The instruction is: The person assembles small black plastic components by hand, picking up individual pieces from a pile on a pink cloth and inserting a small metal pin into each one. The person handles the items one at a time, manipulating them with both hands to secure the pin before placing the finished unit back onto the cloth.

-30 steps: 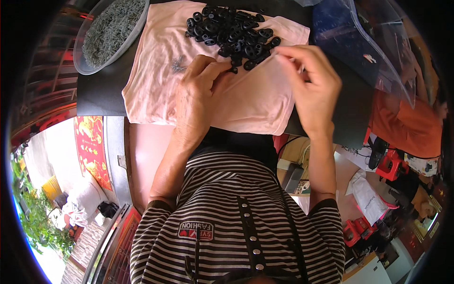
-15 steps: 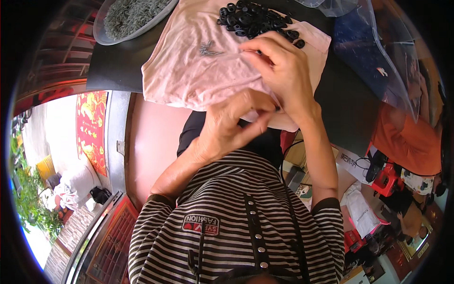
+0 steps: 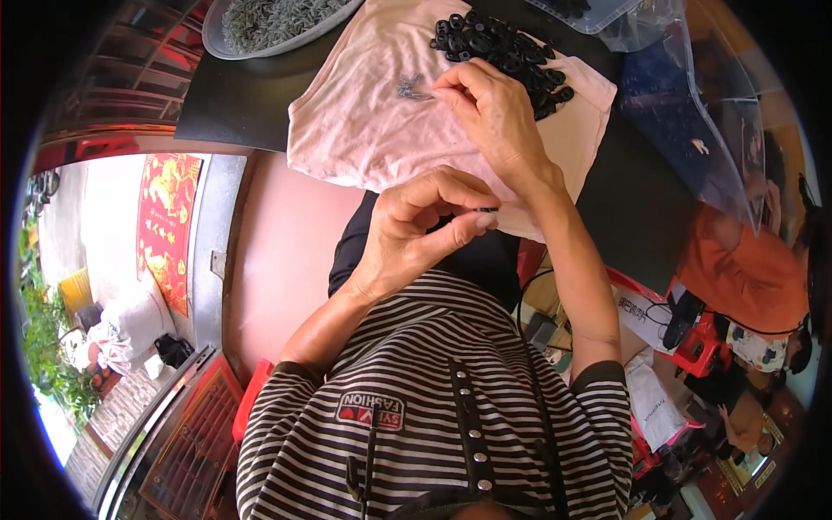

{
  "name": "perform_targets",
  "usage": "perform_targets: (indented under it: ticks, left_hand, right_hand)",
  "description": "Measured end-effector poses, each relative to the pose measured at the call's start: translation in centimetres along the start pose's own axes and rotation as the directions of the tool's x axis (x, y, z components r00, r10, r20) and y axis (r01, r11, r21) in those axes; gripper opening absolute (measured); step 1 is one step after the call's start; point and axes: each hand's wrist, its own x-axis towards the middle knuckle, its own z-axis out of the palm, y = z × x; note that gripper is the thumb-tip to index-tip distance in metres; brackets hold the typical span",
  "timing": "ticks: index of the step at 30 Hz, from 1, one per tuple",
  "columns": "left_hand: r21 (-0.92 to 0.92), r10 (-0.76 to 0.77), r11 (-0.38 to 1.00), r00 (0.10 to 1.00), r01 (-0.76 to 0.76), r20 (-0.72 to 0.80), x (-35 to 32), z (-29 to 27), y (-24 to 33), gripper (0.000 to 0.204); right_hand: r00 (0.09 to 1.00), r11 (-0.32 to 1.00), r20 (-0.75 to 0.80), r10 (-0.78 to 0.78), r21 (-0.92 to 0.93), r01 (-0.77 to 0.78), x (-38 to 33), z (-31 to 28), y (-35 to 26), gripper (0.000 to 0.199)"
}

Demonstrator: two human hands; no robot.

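We work at a dark bench with a pink cloth spread on it, a bit wrinkled. On its far side sits a pile of black pieces, with a tiny heap of grey bits to its left. Far left stands a clear tub full of grey bits. A red banner hangs at left; someone in orange is at right. A second ago our left hand was by the pile; now it is near us, fingers pinching a small black piece. Our right hand has moved left beside the tiny heap, fingertips close together; we cannot tell if they hold anything.
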Motion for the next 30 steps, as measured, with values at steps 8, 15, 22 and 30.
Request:
perform_targets:
  ticks: [8,15,22,30]
  left_hand:
    - [-0.007,-0.071,0.997,0.994,0.071,-0.084,0.0,-1.2,0.3,0.011]
    - [-0.044,-0.024,0.999,0.986,0.018,-0.162,0.8,-2.2,0.0,0.011]
    - [0.139,0.079,0.990,0.943,-0.035,-0.323,2.8,-4.0,0.5,0.018]
    - [0.249,0.128,0.967,0.955,-0.060,-0.268,4.2,-3.7,0.9,0.016]
  right_hand:
    - [0.996,0.999,0.080,-0.041,-0.009,0.042,0.2,-0.5,-0.1,0.009]
    - [0.998,0.999,0.056,-0.034,-0.011,0.035,0.2,-0.3,-0.2,0.011]
    - [0.890,0.739,0.312,0.333,0.499,-0.452,-0.5,-2.9,-2.3,0.016]
    - [0.825,0.644,0.449,0.344,0.526,-0.555,-0.9,-4.5,-3.2,0.017]
